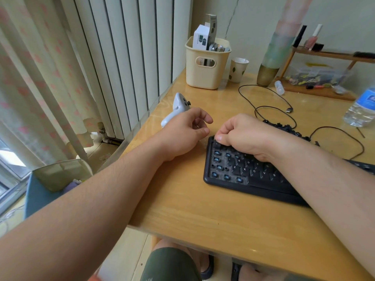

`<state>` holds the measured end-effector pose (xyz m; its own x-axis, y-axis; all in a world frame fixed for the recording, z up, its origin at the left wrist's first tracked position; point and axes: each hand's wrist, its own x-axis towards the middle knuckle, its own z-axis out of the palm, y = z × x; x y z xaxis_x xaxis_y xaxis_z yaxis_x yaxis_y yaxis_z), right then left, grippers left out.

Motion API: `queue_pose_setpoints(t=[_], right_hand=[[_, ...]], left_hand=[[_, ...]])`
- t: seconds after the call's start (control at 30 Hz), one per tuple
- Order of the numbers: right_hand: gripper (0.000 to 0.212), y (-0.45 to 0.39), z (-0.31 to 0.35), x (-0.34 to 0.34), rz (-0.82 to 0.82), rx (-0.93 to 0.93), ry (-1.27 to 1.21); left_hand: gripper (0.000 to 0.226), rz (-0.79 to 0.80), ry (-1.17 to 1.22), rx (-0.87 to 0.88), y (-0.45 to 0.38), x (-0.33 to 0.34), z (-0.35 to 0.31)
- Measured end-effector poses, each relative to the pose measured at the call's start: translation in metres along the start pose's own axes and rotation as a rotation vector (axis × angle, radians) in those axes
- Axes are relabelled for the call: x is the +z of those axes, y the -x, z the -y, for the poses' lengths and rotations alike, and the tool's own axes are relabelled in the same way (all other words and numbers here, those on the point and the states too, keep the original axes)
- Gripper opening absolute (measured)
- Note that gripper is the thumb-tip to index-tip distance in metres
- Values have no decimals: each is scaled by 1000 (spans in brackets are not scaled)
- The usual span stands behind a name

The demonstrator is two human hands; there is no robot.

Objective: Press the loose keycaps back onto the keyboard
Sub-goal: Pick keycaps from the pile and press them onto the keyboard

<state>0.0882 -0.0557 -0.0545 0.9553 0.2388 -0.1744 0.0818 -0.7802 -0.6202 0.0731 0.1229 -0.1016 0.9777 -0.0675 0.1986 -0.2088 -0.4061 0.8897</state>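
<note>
A black keyboard [243,185] lies on the wooden desk [203,216]. Its left columns show bare blue switches, while letter keys beside them carry caps. My right hand [245,136] rests over the keyboard's top left corner, fingers curled, thumb and fingertips pressing down on a black keycap [216,144] there. My left hand [186,130] sits on the desk just left of the keyboard, fingers loosely curled with nothing visible in them. A pile of loose black keycaps [284,127] lies behind my right hand.
A white game controller [176,108] lies beyond my left hand. A cream basket [205,63], a paper cup [237,69], a vase [272,63], a wooden shelf [324,55] and a water bottle [363,106] stand at the back. A black cable [269,106] loops across the desk.
</note>
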Motion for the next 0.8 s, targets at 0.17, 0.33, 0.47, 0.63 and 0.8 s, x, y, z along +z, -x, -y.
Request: queue_pose_setpoints(t=[0.17, 0.33, 0.47, 0.63, 0.8], right_hand=[[8, 1, 1, 5, -7, -42, 87], [12, 4, 5, 4, -28, -88, 213], [11, 4, 3, 5, -42, -111, 247], [17, 5, 0, 5, -72, -137, 263], [16, 0, 10, -4, 30, -69, 261]], left_hand=[[18, 2, -5, 1, 0, -1, 1], [18, 5, -7, 2, 0, 0, 1], [18, 5, -21, 11, 0, 0, 0], [18, 9, -11, 0, -1, 0, 1], [18, 7, -18, -3, 0, 1, 1]])
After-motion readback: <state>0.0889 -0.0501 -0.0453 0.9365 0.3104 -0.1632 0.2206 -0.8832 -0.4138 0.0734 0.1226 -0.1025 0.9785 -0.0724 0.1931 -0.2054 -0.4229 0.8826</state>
